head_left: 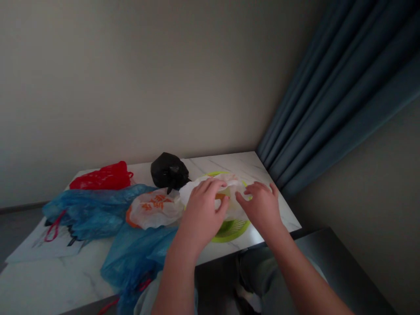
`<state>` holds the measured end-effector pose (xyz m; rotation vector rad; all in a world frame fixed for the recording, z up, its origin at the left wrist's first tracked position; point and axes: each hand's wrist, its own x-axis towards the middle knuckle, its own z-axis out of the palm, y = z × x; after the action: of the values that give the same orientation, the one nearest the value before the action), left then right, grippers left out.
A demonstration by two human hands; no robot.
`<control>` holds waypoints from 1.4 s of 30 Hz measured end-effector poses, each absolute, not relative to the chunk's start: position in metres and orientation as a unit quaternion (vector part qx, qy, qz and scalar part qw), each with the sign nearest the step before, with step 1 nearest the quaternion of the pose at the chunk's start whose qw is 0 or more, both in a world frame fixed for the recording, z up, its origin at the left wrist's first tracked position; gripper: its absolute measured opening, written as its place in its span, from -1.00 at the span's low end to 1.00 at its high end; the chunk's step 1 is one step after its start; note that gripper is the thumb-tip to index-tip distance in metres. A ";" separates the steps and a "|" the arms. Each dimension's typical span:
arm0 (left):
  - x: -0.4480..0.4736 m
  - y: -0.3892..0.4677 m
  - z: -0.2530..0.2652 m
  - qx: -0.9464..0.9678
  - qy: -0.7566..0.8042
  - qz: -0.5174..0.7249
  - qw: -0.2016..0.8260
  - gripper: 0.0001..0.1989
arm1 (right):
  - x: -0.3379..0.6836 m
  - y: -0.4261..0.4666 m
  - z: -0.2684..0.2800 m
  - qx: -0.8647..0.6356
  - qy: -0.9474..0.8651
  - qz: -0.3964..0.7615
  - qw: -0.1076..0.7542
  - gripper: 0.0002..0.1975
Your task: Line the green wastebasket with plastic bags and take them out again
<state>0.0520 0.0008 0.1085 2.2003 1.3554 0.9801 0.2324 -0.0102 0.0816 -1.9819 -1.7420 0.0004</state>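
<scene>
Your left hand and right hand both pinch a thin white plastic bag lying over a green basket near the table's front right edge; it looks light, soft, crinkly and slippery, so grip its gathered mouth; the marble table is glossy; other bags lie left; a blue curtain hangs right.

Marble-patterned white table: round green plastic basket at right edge, thin white plastic bag in it. Left of it, white orange-printed bag on crumpled blue plastic bags. Behind these, knotted black bag and red bag.
</scene>
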 end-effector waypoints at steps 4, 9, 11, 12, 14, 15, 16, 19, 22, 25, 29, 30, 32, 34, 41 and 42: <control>0.060 0.006 0.074 0.763 0.587 0.245 0.113 -0.59 | 0.240 -0.014 0.070 -0.749 -0.654 0.025 0.103 -0.68; 0.055 0.011 0.045 0.722 0.672 0.160 0.028 -0.40 | 0.233 -0.020 0.067 -0.728 -0.683 0.003 0.061 -0.54; 0.052 0.014 0.042 0.713 0.688 0.135 0.018 -0.49 | 0.226 -0.023 0.067 -0.705 -0.708 -0.004 0.045 -0.35; 0.051 0.016 0.041 0.711 0.691 0.128 0.018 -0.54 | 0.222 -0.024 0.067 -0.692 -0.721 -0.002 0.037 -0.33; 0.049 0.021 0.042 0.714 0.688 0.128 0.033 -0.64 | 0.215 -0.024 0.067 -0.672 -0.740 0.011 0.033 -0.41; 0.048 0.023 0.042 0.717 0.681 0.138 0.049 -0.68 | 0.212 -0.023 0.067 -0.669 -0.742 0.018 0.040 -0.47; 0.048 0.026 0.043 0.719 0.674 0.153 0.069 -0.70 | 0.210 -0.022 0.067 -0.669 -0.741 0.024 0.051 -0.51; 0.047 0.031 0.045 0.717 0.652 0.212 0.128 -0.72 | 0.203 -0.014 0.065 -0.692 -0.717 0.041 0.078 -0.53; 0.043 0.033 0.046 0.704 0.644 0.250 0.168 -0.75 | 0.202 -0.004 0.061 -0.723 -0.684 0.068 0.063 -0.57; 0.034 0.037 0.044 0.676 0.654 0.300 0.159 -0.73 | 0.211 0.007 0.057 -0.743 -0.660 0.097 0.050 -0.63; 0.015 0.051 0.033 0.647 0.665 0.364 0.083 -0.71 | 0.240 0.028 0.056 -0.769 -0.613 0.115 0.137 -0.69; 0.010 0.055 0.030 0.643 0.666 0.371 0.076 -0.70 | 0.247 0.034 0.056 -0.770 -0.602 0.124 0.171 -0.71; 0.005 0.061 0.024 0.634 0.668 0.380 0.091 -0.68 | 0.260 0.045 0.056 -0.761 -0.579 0.172 0.237 -0.76; 0.003 0.063 0.021 0.627 0.667 0.382 0.128 -0.66 | 0.268 0.052 0.056 -0.744 -0.537 0.262 0.298 -0.80; 0.021 0.050 0.044 0.697 0.633 0.291 0.170 -0.70 | 0.259 0.048 0.058 -0.634 -0.555 0.388 0.374 -0.76; 0.024 0.048 0.048 0.708 0.626 0.282 0.168 -0.72 | 0.256 0.048 0.057 -0.627 -0.574 0.377 0.369 -0.72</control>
<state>0.0244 0.0482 0.0476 2.0131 1.7797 0.8024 0.2562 0.0485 0.0570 -1.6083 -1.4727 0.9674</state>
